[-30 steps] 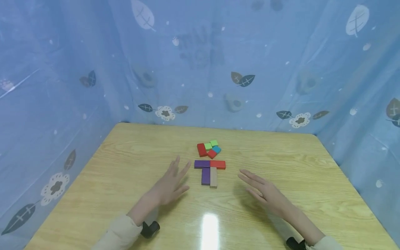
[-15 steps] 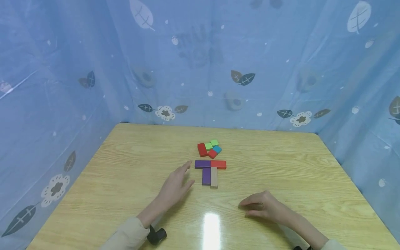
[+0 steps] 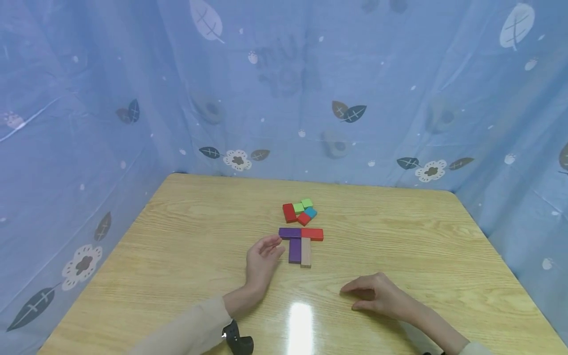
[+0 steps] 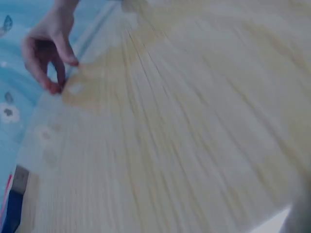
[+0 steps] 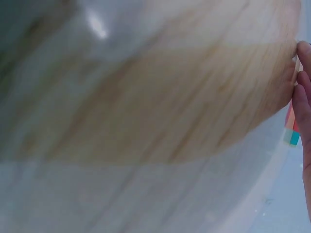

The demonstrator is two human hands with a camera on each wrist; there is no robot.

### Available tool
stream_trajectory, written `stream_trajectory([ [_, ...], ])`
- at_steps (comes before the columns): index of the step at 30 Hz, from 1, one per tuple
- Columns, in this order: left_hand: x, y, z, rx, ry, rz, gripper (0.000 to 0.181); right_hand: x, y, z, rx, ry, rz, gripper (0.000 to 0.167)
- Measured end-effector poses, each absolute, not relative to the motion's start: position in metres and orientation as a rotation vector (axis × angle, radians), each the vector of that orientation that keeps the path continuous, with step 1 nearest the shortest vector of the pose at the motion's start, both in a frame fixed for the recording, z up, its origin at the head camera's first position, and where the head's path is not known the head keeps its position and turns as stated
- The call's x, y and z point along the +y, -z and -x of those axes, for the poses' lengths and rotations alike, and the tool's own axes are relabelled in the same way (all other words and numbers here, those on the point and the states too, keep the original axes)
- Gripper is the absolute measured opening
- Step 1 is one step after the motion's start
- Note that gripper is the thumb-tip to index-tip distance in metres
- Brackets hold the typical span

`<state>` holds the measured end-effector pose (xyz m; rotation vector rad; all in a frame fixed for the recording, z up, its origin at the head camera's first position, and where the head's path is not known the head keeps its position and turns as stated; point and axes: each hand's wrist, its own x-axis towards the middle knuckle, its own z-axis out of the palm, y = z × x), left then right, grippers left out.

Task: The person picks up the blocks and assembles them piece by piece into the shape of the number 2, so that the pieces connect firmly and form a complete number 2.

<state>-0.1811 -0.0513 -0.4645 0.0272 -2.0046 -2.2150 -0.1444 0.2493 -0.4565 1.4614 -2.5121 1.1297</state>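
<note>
My left hand [image 3: 265, 264] is beside the block group, fingers loosely bent and nothing held. Its fingertips are close to the left end of a flat-lying purple block [image 3: 290, 233]; I cannot tell if they touch. A red block [image 3: 312, 234] continues that row. Below it, a second purple block [image 3: 295, 250] and a plain wood block [image 3: 306, 252] lie side by side, forming a T. My right hand [image 3: 383, 298] rests on the table to the right, thumb and fingers apart, holding nothing. The left wrist view also catches the right hand [image 4: 48, 51] and part of the wood block [image 4: 20, 180].
Behind the T lies a loose cluster: a dark red block [image 3: 290, 213], two green cubes, a blue cube [image 3: 310, 212] and a red one [image 3: 303, 219]. The wooden table [image 3: 399, 231] ends against a blue patterned curtain [image 3: 284, 88].
The right hand has come down and back toward the person, onto the table. My left hand has drawn its fingers in and turned beside the purple blocks. The blocks have stayed put.
</note>
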Motion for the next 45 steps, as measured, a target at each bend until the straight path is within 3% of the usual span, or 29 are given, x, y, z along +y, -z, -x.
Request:
stream_trajectory([
  [7,-0.036,0.465,0.175,-1.922,2.317,-0.251,0.043,0.252,0.458,0.145,-2.499,-1.129,-1.463,0.032],
  [20,-0.026,0.470,0.182,-1.871,2.393,-0.279,0.051,0.253,0.460,0.146,-2.457,-1.083,-1.473,0.032],
  [39,-0.022,0.474,0.189,-2.000,2.324,-0.178,0.049,0.251,0.460,0.147,-2.422,-1.103,-1.493,0.035],
  [45,-0.024,0.475,0.187,-2.005,2.327,-0.070,0.059,0.251,0.459,0.146,-2.447,-1.112,-1.486,0.035],
])
